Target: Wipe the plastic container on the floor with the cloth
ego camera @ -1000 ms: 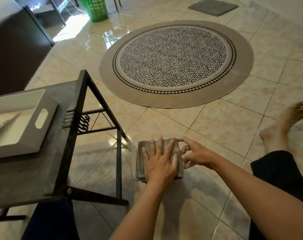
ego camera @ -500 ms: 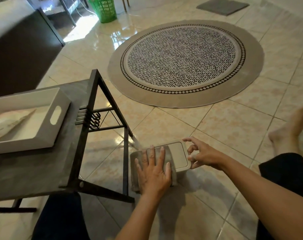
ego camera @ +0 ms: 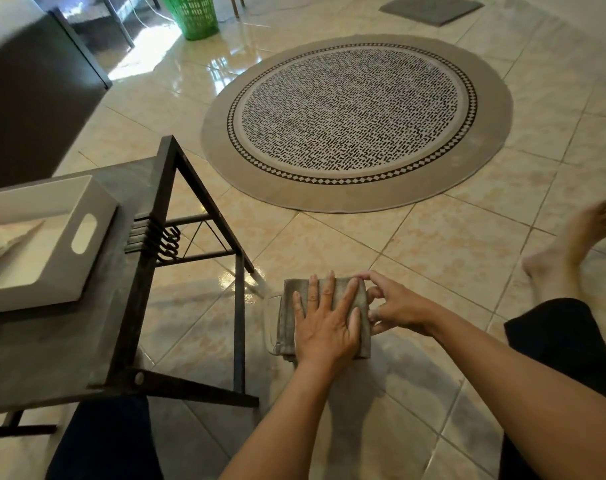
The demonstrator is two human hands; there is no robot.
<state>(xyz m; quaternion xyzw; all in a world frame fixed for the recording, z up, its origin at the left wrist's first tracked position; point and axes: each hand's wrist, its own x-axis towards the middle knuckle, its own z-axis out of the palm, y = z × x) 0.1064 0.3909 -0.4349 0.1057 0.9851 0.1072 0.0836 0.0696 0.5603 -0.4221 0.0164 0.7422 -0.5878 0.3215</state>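
A small plastic container (ego camera: 269, 323) sits on the tiled floor in front of me, almost fully covered by a folded grey cloth (ego camera: 289, 306); only its pale left rim shows. My left hand (ego camera: 324, 323) lies flat on the cloth, fingers spread, pressing it onto the container's top. My right hand (ego camera: 395, 306) pinches the container's right side with fingertips, steadying it.
A black metal side table (ego camera: 149, 271) stands just left of the container, one leg close to it, carrying a white tray (ego camera: 52, 244). A round patterned rug (ego camera: 357, 119) lies ahead, a green basket (ego camera: 194, 15) beyond. My bare foot (ego camera: 571, 251) rests at right.
Half a second ago the cloth sat left, baring the container's right top. My left hand has since slid the cloth rightward over it again. The right hand stays on the side.
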